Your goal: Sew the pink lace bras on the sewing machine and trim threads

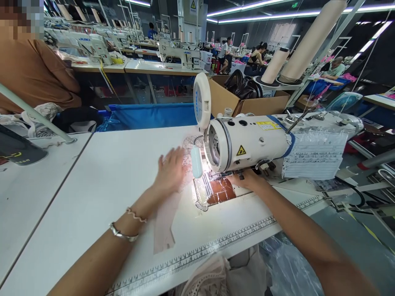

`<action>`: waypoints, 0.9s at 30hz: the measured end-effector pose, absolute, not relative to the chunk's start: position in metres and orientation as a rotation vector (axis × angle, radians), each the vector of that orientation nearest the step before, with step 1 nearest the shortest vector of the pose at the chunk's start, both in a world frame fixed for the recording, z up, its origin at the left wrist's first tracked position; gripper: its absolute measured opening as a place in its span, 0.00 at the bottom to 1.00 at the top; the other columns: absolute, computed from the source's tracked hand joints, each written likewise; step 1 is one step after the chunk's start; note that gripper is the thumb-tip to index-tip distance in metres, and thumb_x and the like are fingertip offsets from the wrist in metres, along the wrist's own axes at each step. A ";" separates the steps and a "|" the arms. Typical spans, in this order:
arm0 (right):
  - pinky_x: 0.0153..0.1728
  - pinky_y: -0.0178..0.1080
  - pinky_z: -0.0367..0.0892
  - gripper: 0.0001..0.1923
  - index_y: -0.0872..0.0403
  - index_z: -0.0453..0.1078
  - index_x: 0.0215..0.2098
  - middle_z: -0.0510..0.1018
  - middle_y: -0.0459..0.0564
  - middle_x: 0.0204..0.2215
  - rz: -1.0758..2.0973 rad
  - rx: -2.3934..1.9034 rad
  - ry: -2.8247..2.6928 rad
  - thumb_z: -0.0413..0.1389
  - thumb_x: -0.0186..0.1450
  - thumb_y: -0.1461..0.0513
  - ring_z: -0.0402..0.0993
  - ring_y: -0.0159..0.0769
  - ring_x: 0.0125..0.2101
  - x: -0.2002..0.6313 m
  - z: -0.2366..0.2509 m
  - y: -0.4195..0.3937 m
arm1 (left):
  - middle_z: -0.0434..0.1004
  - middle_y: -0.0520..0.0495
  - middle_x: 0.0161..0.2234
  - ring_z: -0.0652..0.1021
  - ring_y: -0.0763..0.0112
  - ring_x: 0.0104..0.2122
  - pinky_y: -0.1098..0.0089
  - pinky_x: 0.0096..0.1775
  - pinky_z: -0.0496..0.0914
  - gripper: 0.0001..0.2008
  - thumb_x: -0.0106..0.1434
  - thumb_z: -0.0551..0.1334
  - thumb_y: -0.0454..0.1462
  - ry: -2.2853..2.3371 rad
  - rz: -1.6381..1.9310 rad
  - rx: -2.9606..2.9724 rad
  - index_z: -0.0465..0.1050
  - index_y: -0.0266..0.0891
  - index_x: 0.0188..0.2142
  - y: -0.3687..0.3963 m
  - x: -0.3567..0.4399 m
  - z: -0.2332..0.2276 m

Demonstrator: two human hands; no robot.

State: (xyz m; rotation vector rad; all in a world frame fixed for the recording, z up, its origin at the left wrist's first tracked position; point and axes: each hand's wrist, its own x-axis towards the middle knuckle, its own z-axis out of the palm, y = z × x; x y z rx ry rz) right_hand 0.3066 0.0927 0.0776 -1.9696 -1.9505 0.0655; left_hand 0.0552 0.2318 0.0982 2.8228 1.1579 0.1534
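Head view is showing a person sitting at an industrial sewing machine (247, 144) on a white work table (92, 185), feeding a strip of pale pink fabric (165, 222) toward the needle area. The left hand (171, 170) is lying flat with fingers spread, pressing down on a piece of white lace (189, 144) where it is meeting the pink strip, just left of the presser foot. The right hand (247, 179) is reaching in under the machine head; its fingers are mostly hidden there, so I cannot tell whether it is pinching or only resting on the work. A small lamp (196, 162) is lighting the needle plate (220, 191), which is glowing reddish brown.

The pink strip is running from the needle area back toward the table's front edge, beside the printed ruler (216, 246). It is looking thin, limp and very light, so it is probably sliding and stretching easily; the lace is likely snagging-prone and delicate. A flat palm spread wide over the seam seems the safest hold, with fingertips guiding near the foot rather than tugging at loose ends.

A cardboard box (247, 102) and thread cones (308, 41) are standing behind the machine, and another person in an orange top (33, 74) is sitting at the left.
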 end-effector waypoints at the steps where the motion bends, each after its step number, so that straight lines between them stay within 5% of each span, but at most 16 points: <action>1: 0.42 0.48 0.73 0.09 0.49 0.77 0.40 0.81 0.51 0.31 0.064 -1.955 -1.960 0.54 0.66 0.61 0.76 0.45 0.36 0.300 0.076 0.086 | 0.60 0.31 0.66 0.62 0.47 0.66 0.47 0.61 0.61 0.26 0.68 0.46 0.27 1.252 0.060 2.809 0.59 0.32 0.64 0.236 0.049 0.104; 4: 0.38 0.42 0.70 0.10 0.51 0.75 0.34 0.78 0.50 0.25 0.058 -1.878 -1.999 0.51 0.67 0.65 0.75 0.41 0.31 0.271 0.074 0.065 | 0.75 0.27 0.50 0.76 0.45 0.52 0.57 0.45 0.73 0.23 0.61 0.48 0.21 1.262 -0.177 2.792 0.73 0.27 0.51 0.227 0.029 0.116; 9: 0.34 0.37 0.64 0.09 0.55 0.70 0.43 0.80 0.52 0.31 0.166 -1.868 -1.801 0.50 0.72 0.60 0.77 0.40 0.33 0.207 0.082 0.056 | 0.78 0.39 0.32 0.80 0.55 0.30 0.63 0.30 0.70 0.14 0.65 0.51 0.26 1.102 -0.278 2.758 0.75 0.34 0.33 0.156 0.015 0.113; 12: 0.29 0.37 0.58 0.18 0.56 0.68 0.50 0.79 0.50 0.29 0.310 -2.108 -1.711 0.55 0.70 0.52 0.76 0.43 0.31 0.186 0.086 0.063 | 0.76 0.46 0.31 0.78 0.62 0.32 0.66 0.34 0.70 0.12 0.68 0.52 0.31 0.854 0.013 2.726 0.72 0.39 0.32 0.132 0.010 0.094; 16: 0.30 0.36 0.54 0.11 0.53 0.69 0.39 0.79 0.48 0.33 0.412 -2.070 -1.834 0.61 0.67 0.54 0.74 0.38 0.33 0.186 0.079 0.055 | 0.74 0.40 0.41 0.74 0.55 0.41 0.58 0.42 0.69 0.08 0.68 0.56 0.39 0.718 0.627 2.730 0.68 0.38 0.41 0.133 -0.012 0.065; 20: 0.32 0.36 0.56 0.10 0.53 0.65 0.31 0.75 0.46 0.32 0.325 -1.970 -1.903 0.63 0.61 0.64 0.70 0.36 0.33 0.202 0.075 0.025 | 0.73 0.46 0.33 0.72 0.57 0.35 0.63 0.38 0.66 0.16 0.60 0.66 0.49 0.600 0.273 2.673 0.67 0.41 0.35 0.127 -0.031 0.061; 23: 0.31 0.35 0.57 0.10 0.52 0.62 0.27 0.71 0.45 0.30 0.270 -1.946 -1.819 0.60 0.57 0.68 0.66 0.34 0.32 0.211 0.086 0.004 | 0.69 0.51 0.26 0.69 0.64 0.28 0.68 0.31 0.58 0.13 0.59 0.66 0.43 0.648 -0.168 2.494 0.64 0.41 0.27 0.114 -0.028 0.080; 27: 0.35 0.35 0.62 0.09 0.52 0.66 0.36 0.69 0.47 0.37 0.407 -1.703 -1.788 0.60 0.58 0.66 0.67 0.35 0.35 0.213 0.114 -0.011 | 0.59 0.54 0.22 0.60 0.74 0.22 0.69 0.26 0.51 0.19 0.56 0.64 0.38 0.527 -0.431 2.108 0.55 0.39 0.18 0.102 -0.010 0.120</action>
